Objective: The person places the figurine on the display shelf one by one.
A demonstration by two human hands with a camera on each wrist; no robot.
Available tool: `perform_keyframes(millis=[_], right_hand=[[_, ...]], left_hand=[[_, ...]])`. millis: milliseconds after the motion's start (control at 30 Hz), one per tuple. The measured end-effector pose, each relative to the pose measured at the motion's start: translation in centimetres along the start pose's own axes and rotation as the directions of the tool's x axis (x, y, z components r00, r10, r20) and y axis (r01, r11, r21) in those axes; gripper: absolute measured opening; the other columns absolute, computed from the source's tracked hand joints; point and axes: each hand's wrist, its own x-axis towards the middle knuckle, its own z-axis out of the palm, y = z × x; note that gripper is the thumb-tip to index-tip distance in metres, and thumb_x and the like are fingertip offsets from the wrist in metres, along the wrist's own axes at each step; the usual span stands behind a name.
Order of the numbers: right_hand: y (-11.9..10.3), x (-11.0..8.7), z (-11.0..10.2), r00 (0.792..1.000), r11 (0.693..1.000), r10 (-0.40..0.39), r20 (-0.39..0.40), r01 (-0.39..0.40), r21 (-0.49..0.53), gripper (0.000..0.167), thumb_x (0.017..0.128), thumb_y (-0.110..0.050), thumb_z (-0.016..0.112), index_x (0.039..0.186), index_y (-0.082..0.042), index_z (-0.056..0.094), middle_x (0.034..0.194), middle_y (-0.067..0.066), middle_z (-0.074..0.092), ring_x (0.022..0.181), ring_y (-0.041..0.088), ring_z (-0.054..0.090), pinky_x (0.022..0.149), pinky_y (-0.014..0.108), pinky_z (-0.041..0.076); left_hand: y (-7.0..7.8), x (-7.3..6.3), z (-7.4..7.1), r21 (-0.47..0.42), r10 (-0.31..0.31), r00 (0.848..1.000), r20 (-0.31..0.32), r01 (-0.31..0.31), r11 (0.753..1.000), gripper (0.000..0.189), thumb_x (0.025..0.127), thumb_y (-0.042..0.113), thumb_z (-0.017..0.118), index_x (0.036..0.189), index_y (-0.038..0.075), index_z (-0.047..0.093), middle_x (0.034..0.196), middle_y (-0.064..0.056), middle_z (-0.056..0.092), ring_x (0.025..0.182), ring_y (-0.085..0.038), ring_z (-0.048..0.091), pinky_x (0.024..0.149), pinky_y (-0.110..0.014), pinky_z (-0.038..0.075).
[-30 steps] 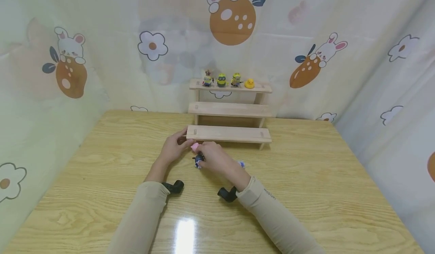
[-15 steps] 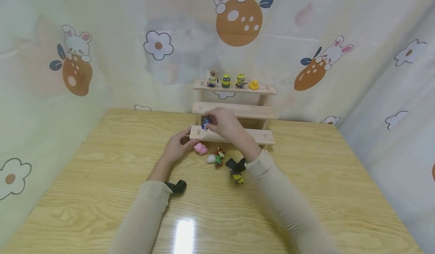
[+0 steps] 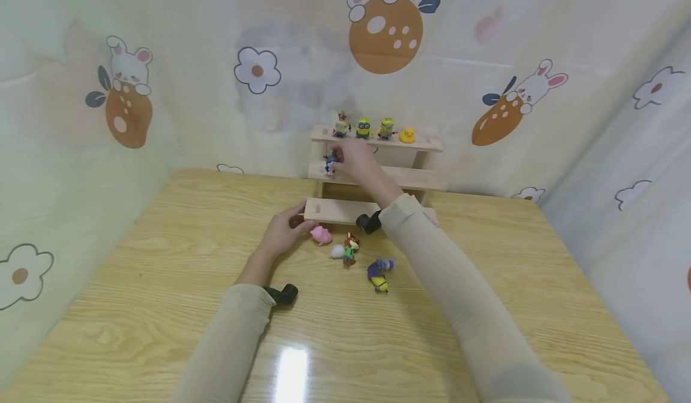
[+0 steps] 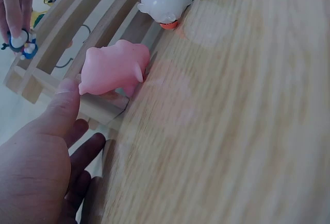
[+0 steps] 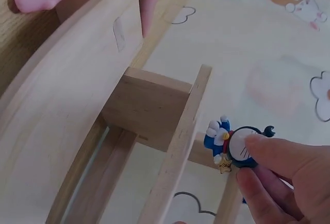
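My right hand [image 3: 358, 157] pinches a small blue-and-white cat figurine [image 3: 331, 164] with a whiskered face at the left end of the middle tier. Close up in the right wrist view, thumb and fingers hold the figurine [image 5: 238, 144] by its head; whether its base touches the wood cannot be told. My left hand [image 3: 282, 232] stays at the left end of the bottom tier of the wooden display shelf [image 3: 335, 209], thumb in front and fingers loosely extended. Beside that thumb, in the left wrist view, stands a pink pig figurine [image 4: 113, 68].
Three yellow minion figures [image 3: 363, 128] and a yellow duck [image 3: 407, 135] stand on the top tier. On the table are a white figure [image 4: 166, 0], a fox figure in green [image 3: 349, 250] and a purple, grey and yellow figure [image 3: 378, 276]. A patterned curtain [image 3: 302, 43] hangs behind.
My right hand has lifted the cat figurine from the table, past the bottom tier, up to the middle tier. The left hand stays at the shelf's end. The view has shifted slightly.
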Motion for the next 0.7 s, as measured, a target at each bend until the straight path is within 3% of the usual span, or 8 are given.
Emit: perform_keyframes(millis=[267,700], right_hand=[[0.3,1.0,0.4,0.998,0.998,0.056,0.013,-0.056,-0.004,0.04,0.09,-0.016,0.066,0.128,-0.006,0.058,0.118,0.009,0.065,0.111,0.022,0.059,0.097,0.034,0.048],[-0.1,1.4,0.6,0.998,0.998,0.054,0.03,-0.053,-0.032,0.041,0.091,-0.017,0.064,0.13,-0.006,0.056,0.119,0.011,0.064,0.112,0.023,0.057,0.098,0.035,0.048]], left_hand=[[0.2,-0.1,0.0,0.001,-0.001,1.0,0.004,0.001,1.0,0.067,0.09,0.035,0.065,0.147,0.014,0.036,0.14,-0.01,0.053,0.116,-0.025,0.06,0.102,-0.04,0.046],[0.2,-0.1,0.1,-0.021,-0.008,1.0,-0.001,0.008,1.0,0.067,0.089,0.035,0.065,0.146,0.015,0.037,0.138,-0.009,0.054,0.115,-0.023,0.06,0.101,-0.039,0.047]])
